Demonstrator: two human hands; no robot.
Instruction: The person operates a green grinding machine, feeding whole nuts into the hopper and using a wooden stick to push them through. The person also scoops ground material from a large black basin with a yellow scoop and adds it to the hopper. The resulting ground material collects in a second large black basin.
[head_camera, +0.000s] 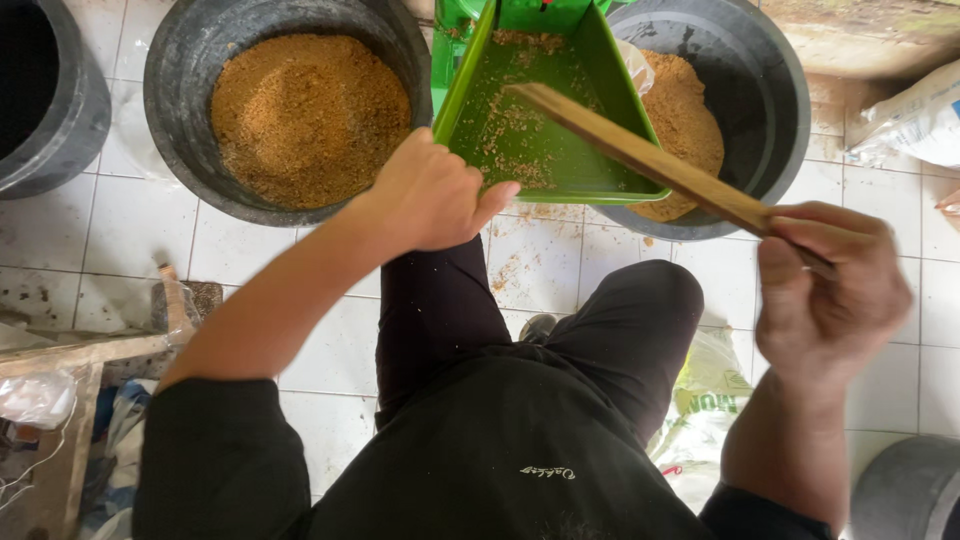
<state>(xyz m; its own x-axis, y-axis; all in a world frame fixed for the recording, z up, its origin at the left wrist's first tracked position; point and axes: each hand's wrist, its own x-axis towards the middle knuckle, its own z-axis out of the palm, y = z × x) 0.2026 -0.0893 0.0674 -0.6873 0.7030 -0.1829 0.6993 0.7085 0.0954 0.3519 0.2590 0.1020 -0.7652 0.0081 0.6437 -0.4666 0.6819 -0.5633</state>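
My left hand (432, 195) grips the near left corner of a green metal chute tray (590, 175), which carries scattered brown crumbs. My right hand (825, 290) is closed around a flat wooden stick (640, 155); the stick's far end lies across the inside of the tray. The tray's lower edge hangs over a black bucket (775, 90) partly filled with brown ground meal (690, 120). To the left stands another black bucket (180, 120) holding a heap of the same brown meal (305, 115).
A third dark bucket (55, 110) sits at the far left and a grey one (905, 490) at the bottom right. White sacks (915, 120) lie at the right, a plastic bag (705, 400) by my knee, wooden pieces (80, 355) at the left. The floor is white tile (560, 265) with spilled crumbs.
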